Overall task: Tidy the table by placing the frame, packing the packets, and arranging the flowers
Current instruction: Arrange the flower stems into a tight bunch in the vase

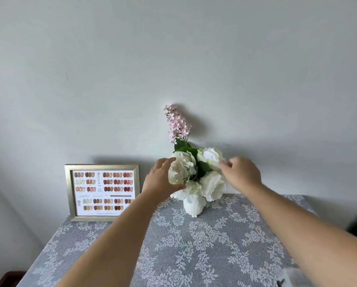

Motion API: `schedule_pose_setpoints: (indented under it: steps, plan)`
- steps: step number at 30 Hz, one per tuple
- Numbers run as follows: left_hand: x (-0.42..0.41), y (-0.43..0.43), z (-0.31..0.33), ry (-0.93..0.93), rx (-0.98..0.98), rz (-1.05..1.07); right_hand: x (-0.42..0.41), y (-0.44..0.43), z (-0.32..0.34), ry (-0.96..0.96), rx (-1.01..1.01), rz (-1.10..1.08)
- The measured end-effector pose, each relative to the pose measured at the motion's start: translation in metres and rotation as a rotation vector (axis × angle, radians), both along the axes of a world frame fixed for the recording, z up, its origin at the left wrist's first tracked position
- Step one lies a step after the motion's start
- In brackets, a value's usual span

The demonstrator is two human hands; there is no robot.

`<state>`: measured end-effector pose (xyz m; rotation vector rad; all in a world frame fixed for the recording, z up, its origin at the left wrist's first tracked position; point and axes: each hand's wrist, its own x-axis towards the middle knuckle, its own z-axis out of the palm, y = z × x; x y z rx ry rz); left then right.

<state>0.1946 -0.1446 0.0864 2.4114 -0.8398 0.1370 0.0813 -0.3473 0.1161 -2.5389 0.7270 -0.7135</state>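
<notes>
The frame (102,192) stands upright to the left of the vase (194,206), leaning back against the wall (173,59) at the rear of the surface (194,245); that looks like its finished spot, out of the way yet facing the person. Bare cloth lies between it and the vase, though the left forearm crosses over that gap.

The left hand (163,179) reaches the left side of the vase's bouquet, fingers spread and curved around a cream bloom (181,168), thumb under it, cupping rather than squeezing. This probably steadies or turns the head so that it faces forward.

The vase sits near the back edge, close to the wall, with white flowers (211,183) packed at its mouth and a pink sprig (176,123) rising above them towards the wall.

To the right of the vase, the right hand (241,175) has its fingertips drawn together on the edge of the upper white bloom (211,157), seemingly pinching petals to fluff them.

No packets can be made out; a pale object (293,278) shows at the near right corner, too cropped to identify. In front of the vase the surface lies open right to the near edge, so both arms have room to draw back.
</notes>
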Motion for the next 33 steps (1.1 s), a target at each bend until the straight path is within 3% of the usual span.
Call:
schedule_pose_setpoints:
  steps: [2,5,8,14,21,29,33]
  plan:
    - [0.000,-0.001,0.002,-0.002,0.010,-0.019,0.006,-0.015,0.013,-0.033,-0.041,0.092]
    - [0.001,-0.003,0.003,0.008,0.046,-0.050,0.011,-0.027,0.019,0.138,-0.010,0.322]
    - [0.002,-0.007,0.002,0.036,0.036,-0.077,0.016,-0.023,0.009,0.222,0.096,0.380]
    - [0.005,-0.006,-0.005,0.050,0.026,-0.077,0.023,-0.013,-0.009,0.105,0.084,0.364]
    - [0.007,-0.004,-0.006,0.007,0.025,-0.044,0.045,-0.013,0.015,-0.059,-0.016,0.271]
    - [0.008,-0.005,-0.014,-0.029,-0.060,-0.044,0.109,0.010,0.026,0.051,0.062,0.229]
    - [0.011,-0.007,-0.016,-0.048,-0.100,-0.034,0.135,0.018,0.026,0.194,0.138,0.147]
